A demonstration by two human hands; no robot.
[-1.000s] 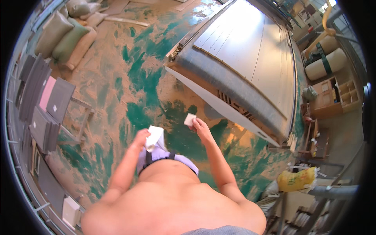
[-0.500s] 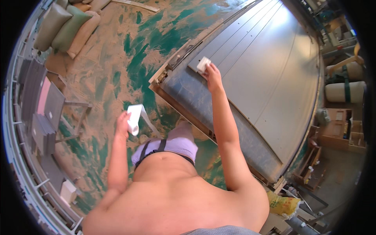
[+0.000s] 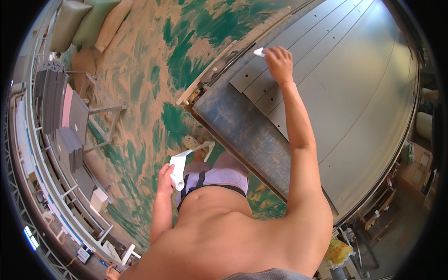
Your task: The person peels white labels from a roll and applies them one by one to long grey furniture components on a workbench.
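In the head view, we see the left hand (image 3: 165,178) closed around a white roll of paper-like strip (image 3: 177,170), held in front of the pale lilac shorts (image 3: 226,171); a loose length of it trails off and bends to the right. The right hand (image 3: 280,64) reaches out over the long grey flat panels (image 3: 359,98), pinching a small white piece (image 3: 259,52) at its fingertips. We cannot tell whether that piece touches the surface below it. The panels lie on a scuffed blue-grey belt (image 3: 238,123), and we see a stack of thin grey boards (image 3: 52,102) on the left, well apart from both hands.
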